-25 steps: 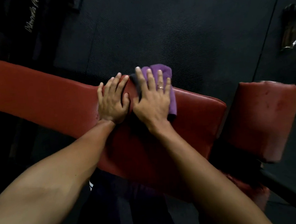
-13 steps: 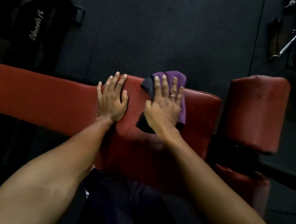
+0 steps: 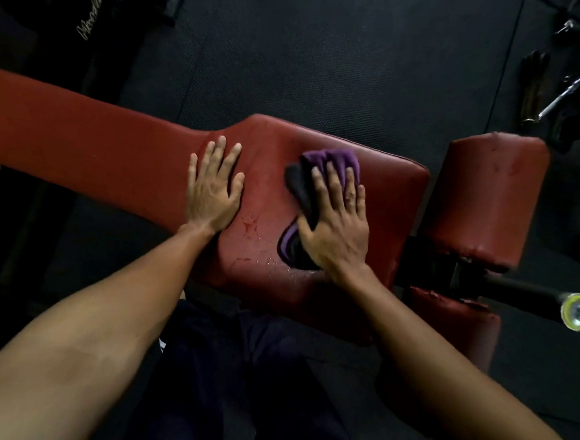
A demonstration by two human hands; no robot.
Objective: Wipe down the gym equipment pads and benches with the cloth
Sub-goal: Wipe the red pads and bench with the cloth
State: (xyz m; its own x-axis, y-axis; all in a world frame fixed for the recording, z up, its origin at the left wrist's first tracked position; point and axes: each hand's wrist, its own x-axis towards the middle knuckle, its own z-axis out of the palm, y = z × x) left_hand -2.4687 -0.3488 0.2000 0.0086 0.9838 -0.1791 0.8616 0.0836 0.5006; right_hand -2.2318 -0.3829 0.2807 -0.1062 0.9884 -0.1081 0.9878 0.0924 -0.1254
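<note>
A long red padded bench (image 3: 81, 145) runs from the upper left to the middle, widening at its right end. My right hand (image 3: 338, 223) presses a purple and black cloth (image 3: 329, 158) flat on that wide end, fingers spread over it. My left hand (image 3: 215, 187) lies flat and open on the pad, a hand's width to the left of the cloth, holding nothing. Small wet droplets (image 3: 251, 226) glisten on the pad between and below my hands.
A separate red roller pad (image 3: 489, 199) stands right of the bench, with a torn lower red pad (image 3: 460, 324) and a black bar ending in a shiny cap (image 3: 578, 311). Metal handles (image 3: 568, 90) lie on the black rubber floor at the far right. My dark trousers fill the bottom middle.
My right hand has slid the cloth to the right and toward me across the wide end of the bench. My left hand has stayed flat on the pad.
</note>
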